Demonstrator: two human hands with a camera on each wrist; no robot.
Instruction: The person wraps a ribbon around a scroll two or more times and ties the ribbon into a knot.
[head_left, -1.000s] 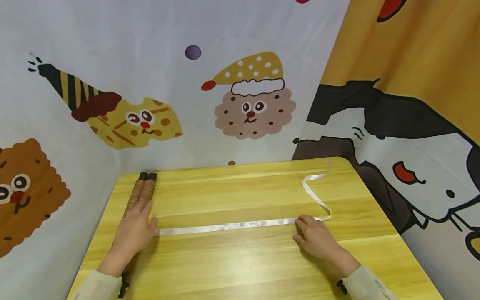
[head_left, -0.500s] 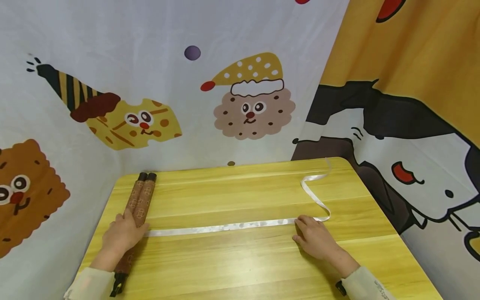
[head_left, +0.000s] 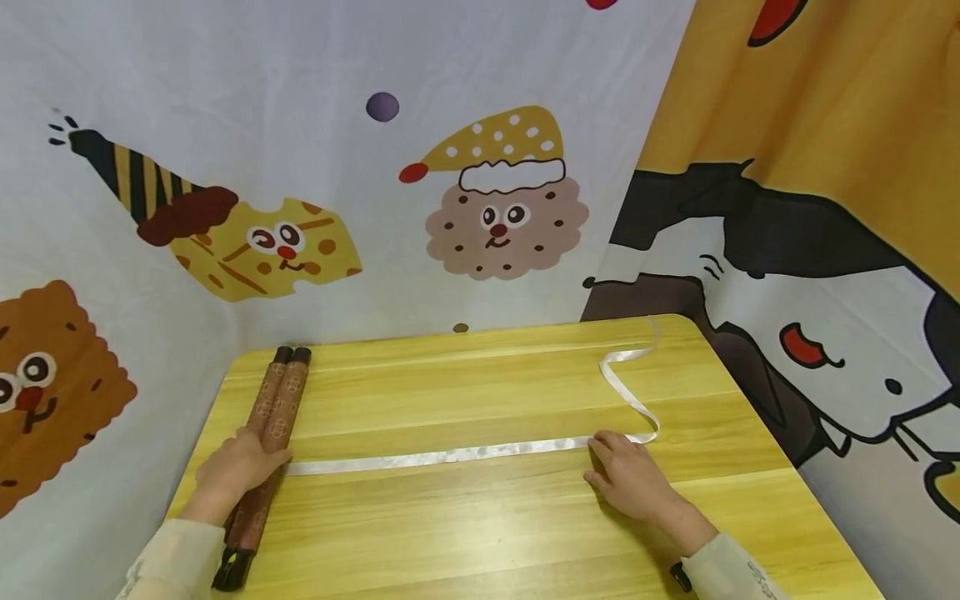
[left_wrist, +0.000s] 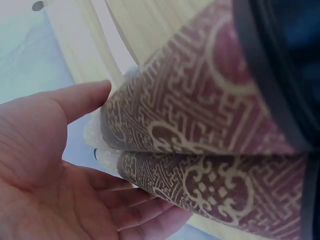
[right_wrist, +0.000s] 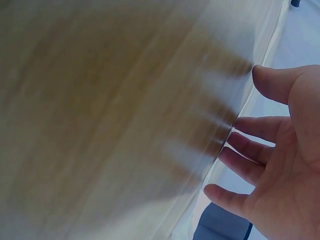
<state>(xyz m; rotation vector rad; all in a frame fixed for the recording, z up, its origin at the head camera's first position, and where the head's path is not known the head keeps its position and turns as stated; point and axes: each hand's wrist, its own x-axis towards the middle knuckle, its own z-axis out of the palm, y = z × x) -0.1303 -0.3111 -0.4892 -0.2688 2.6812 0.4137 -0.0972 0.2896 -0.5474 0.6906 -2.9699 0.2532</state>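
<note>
Left hand [head_left: 238, 465] grips rolls [head_left: 281, 425], right hand [head_left: 633, 479] presses ribbon [head_left: 442, 456]

The left hand holds both rolls between its thumb and bent fingers; the right hand has its fingers spread, tips down on the ribbon. Small lettering on the right sleeve [head_left: 738, 568] is too blurred to read. A black piece [head_left: 681, 576] by that wrist is partly hidden.

The rolls lie side by side at the left, running near to far: slim cylinders with black ends, in maroon-brown covering with gold fretwork and round medallions. Their far ends blur in the left wrist view.

The ribbon, white and satiny, runs straight from the rolls to the right hand, then bends in an S toward the far right corner. Whether its left end passes beneath the rolls cannot be told.

The surface [head_left: 420, 533] is yellow wood-grain with rounded far corners. Beyond hang white cloth [head_left: 307, 142], printed with cartoon biscuits, and orange cloth [head_left: 840, 108] at right.
</note>
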